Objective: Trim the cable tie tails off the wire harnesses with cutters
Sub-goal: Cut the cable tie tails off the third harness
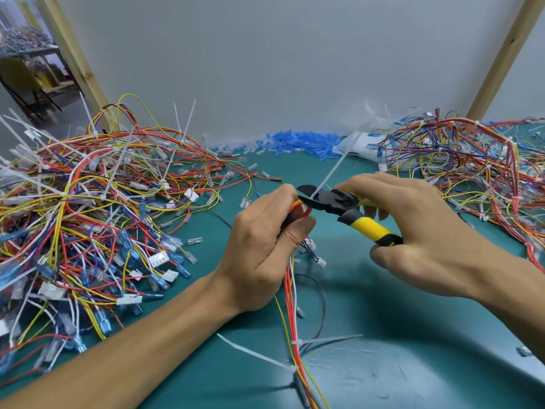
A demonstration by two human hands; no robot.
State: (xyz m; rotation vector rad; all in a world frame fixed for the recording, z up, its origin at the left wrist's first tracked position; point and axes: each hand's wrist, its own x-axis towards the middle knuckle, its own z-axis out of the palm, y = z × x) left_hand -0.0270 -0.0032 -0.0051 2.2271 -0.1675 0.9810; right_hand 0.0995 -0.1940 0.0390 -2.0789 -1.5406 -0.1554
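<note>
Left hand [265,240] clenches the multicoloured wire harness [290,290]. Right hand [413,219] grips the rubbery yellow-and-black handles of the cutters [339,202]. Their black steel blades straddle a thin white nylon cable tie tail [333,169] between both hands, above the smooth teal bench [383,335].

Head-worn wide-angle view, facing forward and down, close over the green table [413,335] — no second camera.
</note>
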